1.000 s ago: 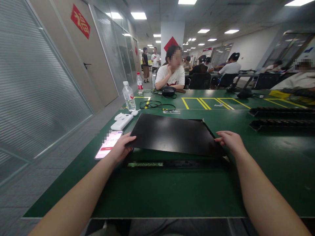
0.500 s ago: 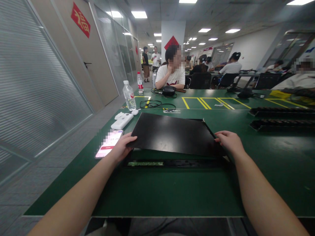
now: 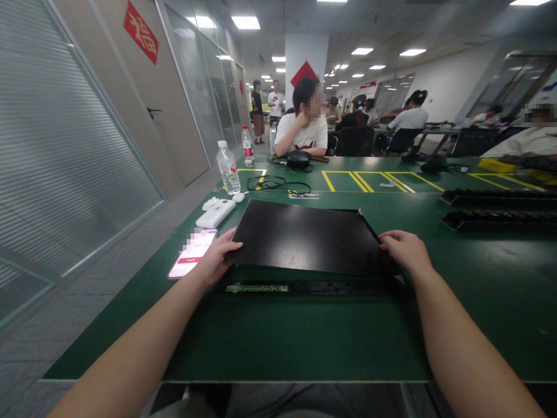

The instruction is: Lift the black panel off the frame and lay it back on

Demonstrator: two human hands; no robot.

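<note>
A thin, glossy black screen panel [image 3: 300, 238] lies slightly tilted over a black frame [image 3: 339, 288], its near edge raised. My left hand [image 3: 220, 255] grips the panel's left edge, thumb on top and fingers underneath. At the right edge my right hand [image 3: 402, 249] is closed, fingertips pinching the rim; whether the frame's side is also in that pinch, I cannot tell. Below the panel's near edge, a green circuit board strip [image 3: 256, 288] shows in the frame. Most of the frame's inside is hidden under the panel.
Left of the panel are a lit phone [image 3: 194, 252], a white device [image 3: 216, 213] and a water bottle [image 3: 228, 168]. Behind it lie black cables [image 3: 278, 184]. Two dark rails [image 3: 500, 219] rest at the right. A person [image 3: 302, 125] sits across the green table [image 3: 304, 342].
Very little differs. Both hands keep their hold, and the panel stays over the frame with at most a slight shift at its right near corner.
</note>
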